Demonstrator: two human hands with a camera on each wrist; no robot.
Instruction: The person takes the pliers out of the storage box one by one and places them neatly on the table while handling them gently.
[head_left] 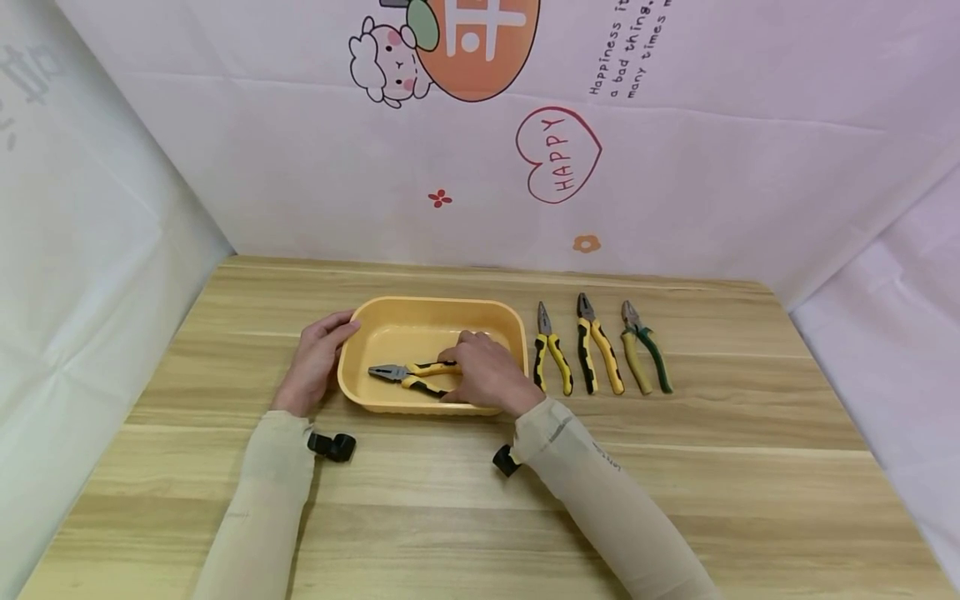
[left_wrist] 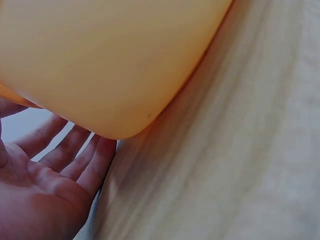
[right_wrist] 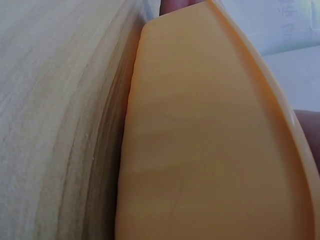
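A yellow plastic basin (head_left: 431, 408) sits on the wooden table. My left hand (head_left: 311, 362) holds its left end, thumb at the rim and fingers along the outside; the left wrist view shows these fingers (left_wrist: 75, 155) against the outer wall. Inside the basin lies a pair of combination pliers (head_left: 390, 373) with yellow-and-black handles, jaws pointing left. My right hand (head_left: 487, 371) reaches over the right part of the basin and grips the handle ends, partly covering them. In the right wrist view the basin wall (right_wrist: 200, 130) hides most of that hand.
Right of the basin, three tools lie in a row: yellow-and-black long-nose pliers (head_left: 555, 358), yellow-and-black combination pliers (head_left: 600, 350) and green-handled pliers (head_left: 645, 350). A white printed cloth (head_left: 480, 225) hangs behind the table (head_left: 450, 517).
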